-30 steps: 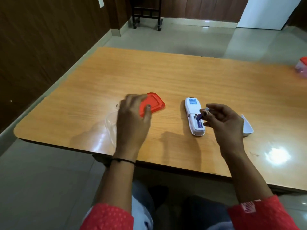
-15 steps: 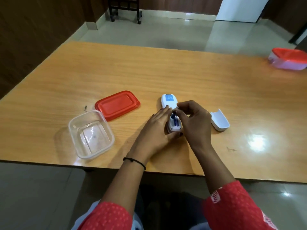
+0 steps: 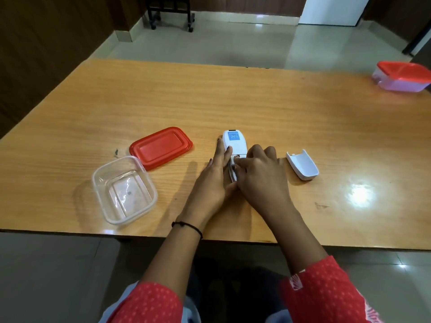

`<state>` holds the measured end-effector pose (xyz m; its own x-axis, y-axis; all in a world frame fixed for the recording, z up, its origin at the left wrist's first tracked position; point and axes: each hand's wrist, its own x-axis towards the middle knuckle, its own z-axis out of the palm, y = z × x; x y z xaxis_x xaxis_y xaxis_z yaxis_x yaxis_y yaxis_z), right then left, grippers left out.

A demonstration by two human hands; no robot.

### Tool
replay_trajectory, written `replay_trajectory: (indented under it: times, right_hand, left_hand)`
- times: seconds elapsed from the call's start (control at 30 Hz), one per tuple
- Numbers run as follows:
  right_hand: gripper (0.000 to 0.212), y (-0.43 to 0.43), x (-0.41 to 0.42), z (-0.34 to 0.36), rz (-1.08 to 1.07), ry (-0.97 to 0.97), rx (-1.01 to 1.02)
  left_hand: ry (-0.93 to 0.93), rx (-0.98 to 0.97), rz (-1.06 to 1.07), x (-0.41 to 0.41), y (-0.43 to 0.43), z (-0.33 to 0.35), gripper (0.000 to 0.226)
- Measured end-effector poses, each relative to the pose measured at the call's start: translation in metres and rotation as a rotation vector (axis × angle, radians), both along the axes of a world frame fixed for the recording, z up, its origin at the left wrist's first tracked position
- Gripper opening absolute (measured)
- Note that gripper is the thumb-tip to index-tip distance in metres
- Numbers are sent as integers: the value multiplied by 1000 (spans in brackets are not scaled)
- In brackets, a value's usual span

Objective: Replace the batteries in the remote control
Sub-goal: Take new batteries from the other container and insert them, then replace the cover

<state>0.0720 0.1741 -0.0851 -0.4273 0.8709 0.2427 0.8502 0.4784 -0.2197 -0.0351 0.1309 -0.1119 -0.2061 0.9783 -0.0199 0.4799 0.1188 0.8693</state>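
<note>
My left grip (image 3: 214,180) lies low on the tabletop (image 3: 256,101), its fingers (image 3: 224,157) straight and stretched along the left side of the remote control (image 3: 235,142); the fingertips touch the remote's left edge and nothing is curled round it, so this grip is spread open and only steadies the remote; its thumb is hidden. My right grip (image 3: 258,180) sits over the near half of the remote, with its fingers bent down over the battery bay; I cannot tell whether it pinches a battery or merely presses there, because its own knuckles hide the bay; only a thin sliver of the bay shows between the two grips. The remote lies back upward near the middle of the tabletop, towards its near edge; its far end, bearing a blue label (image 3: 234,136), points away from me. The battery cover (image 3: 303,165) lies by itself to the right of the remote, clear of my right grip. To the left a red lid (image 3: 161,148) lies flat; a clear container (image 3: 126,194) stands open just beside it, on the near left. At the far right stands another container (image 3: 403,76) with its red lid on. A black band (image 3: 186,226) circles my left wrist; red dotted sleeves (image 3: 149,301) show at the near edge
</note>
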Motion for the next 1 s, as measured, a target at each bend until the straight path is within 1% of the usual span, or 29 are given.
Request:
replay_trajectory:
  times: [0.03,0.1,0.2,0.3,0.47,0.53,0.6,0.67,0.7,0.73,0.77,0.8,0.87,0.9,0.93,0.97,1.0]
  right_hand:
    - [31,-6,-1,1,0,-65,24]
    - [34,-13,-3,4,-9,-131,16]
    - [37,-13,-4,6,-23,-105,-58]
    - [37,-9,0,4,-12,2,-121]
    - [31,3,22,-12,20,285,-265]
    - [31,8,29,-11,10,414,-217]
    - [33,15,37,-6,-87,482,-78]
    - [41,24,49,-4,-267,431,32]
    - [48,28,57,-5,-359,375,28]
    - [56,32,65,-8,-430,313,-19]
    - [62,33,71,-12,-471,253,-88]
    - [65,35,75,-16,-484,205,-151]
    - [57,36,79,-21,-467,189,-176]
    - [53,36,79,-20,-452,234,-148]
    - [50,36,78,-17,-431,319,-125]
    - [48,33,75,-13,-408,446,-131]
    - [44,30,70,-8,-383,606,-184]
  left_hand:
    - [-1,1,-1,0,0,-1,97]
    - [-9,-4,-5,-1,1,-3,92]
    - [-27,-3,-4,-1,1,-3,85]
    - [-41,-14,-8,-1,2,-1,88]
    - [-27,-9,-21,-2,3,4,105]
    - [-31,-7,-22,-2,2,4,108]
    - [-38,-5,-21,-3,0,5,105]
    - [-57,4,-15,-3,-1,4,96]
    - [-67,9,-7,-4,-1,4,90]
    - [-76,16,2,-4,-1,3,85]
    - [-89,27,11,-4,0,2,80]
    - [-108,38,21,-4,1,2,76]
    - [-179,59,38,-2,2,4,70]
    - [-237,72,40,0,3,6,68]
    - [-304,85,38,2,4,9,67]
    - [-368,91,36,4,4,11,67]
    - [-422,87,37,5,5,12,68]
